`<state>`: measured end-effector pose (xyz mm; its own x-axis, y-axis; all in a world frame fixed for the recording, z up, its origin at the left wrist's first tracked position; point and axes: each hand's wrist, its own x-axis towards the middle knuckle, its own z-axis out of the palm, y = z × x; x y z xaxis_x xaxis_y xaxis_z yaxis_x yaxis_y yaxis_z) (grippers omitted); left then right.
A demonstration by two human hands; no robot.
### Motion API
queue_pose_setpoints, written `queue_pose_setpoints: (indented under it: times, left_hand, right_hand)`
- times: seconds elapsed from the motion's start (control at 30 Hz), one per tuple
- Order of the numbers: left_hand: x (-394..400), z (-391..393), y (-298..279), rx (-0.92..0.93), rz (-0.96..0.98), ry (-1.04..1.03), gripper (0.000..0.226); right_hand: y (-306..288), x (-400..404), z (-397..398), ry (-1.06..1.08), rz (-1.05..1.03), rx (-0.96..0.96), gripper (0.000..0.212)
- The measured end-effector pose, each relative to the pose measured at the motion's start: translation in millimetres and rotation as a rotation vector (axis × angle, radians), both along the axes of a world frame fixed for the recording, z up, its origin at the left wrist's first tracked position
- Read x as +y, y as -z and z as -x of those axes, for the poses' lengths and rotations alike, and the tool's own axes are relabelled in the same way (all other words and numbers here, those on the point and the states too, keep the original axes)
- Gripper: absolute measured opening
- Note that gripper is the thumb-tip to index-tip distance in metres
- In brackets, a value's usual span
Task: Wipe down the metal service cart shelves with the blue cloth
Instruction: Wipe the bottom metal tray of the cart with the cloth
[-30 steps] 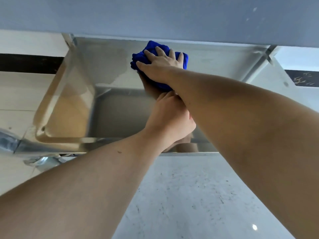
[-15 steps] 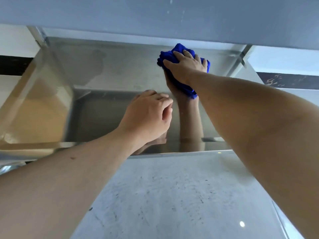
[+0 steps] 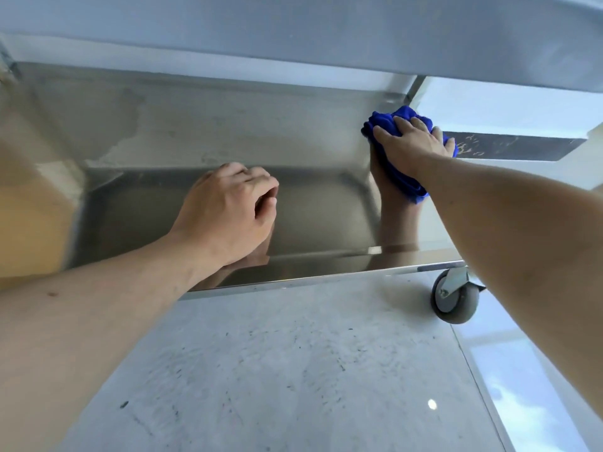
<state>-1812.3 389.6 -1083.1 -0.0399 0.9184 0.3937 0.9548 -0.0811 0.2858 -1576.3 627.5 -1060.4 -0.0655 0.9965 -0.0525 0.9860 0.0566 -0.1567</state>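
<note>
The lower metal cart shelf is a shiny steel tray, seen under the edge of the shelf above. My right hand presses a bunched blue cloth against the shelf's far right corner, fingers spread over it. My left hand rests on the shelf near its front lip, fingers curled with nothing in them. Both hands are mirrored in the steel.
A grey caster wheel sits under the shelf's front right corner. A grey speckled floor lies below. The cart's right upright post rises behind the cloth.
My right hand has slid the cloth to the right along the back of the shelf into the right corner. My left hand has stayed near the front lip, and the view has shifted right.
</note>
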Motion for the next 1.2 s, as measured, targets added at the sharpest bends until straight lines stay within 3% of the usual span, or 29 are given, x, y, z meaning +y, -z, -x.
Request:
queue_pose_setpoints:
  times: [0.53,0.87,1.0,1.2]
  left_hand:
    - [2.1,-6.1,-1.9,0.012,0.083,-0.021,0.015]
    - [-1.8,6.2,-11.9,-0.111,0.243,0.038,0.035]
    - [-20.5,45.6,-17.5,-0.097,0.247,-0.148,0.044]
    - [-80.9,127.2,-30.8,-0.059,0.24,-0.418,0.039]
  right_hand:
    - [9.9,-101.3,-37.1,0.126,0.041,-0.036,0.081]
    - [8.5,-166.1,46.8,0.004,0.067,-0.008,0.075]
    - [10.6,-185.7,95.2,-0.084,0.07,0.001,0.073]
    - [10.6,-225.9,175.1,-0.245,0.043,-0.003,0.072]
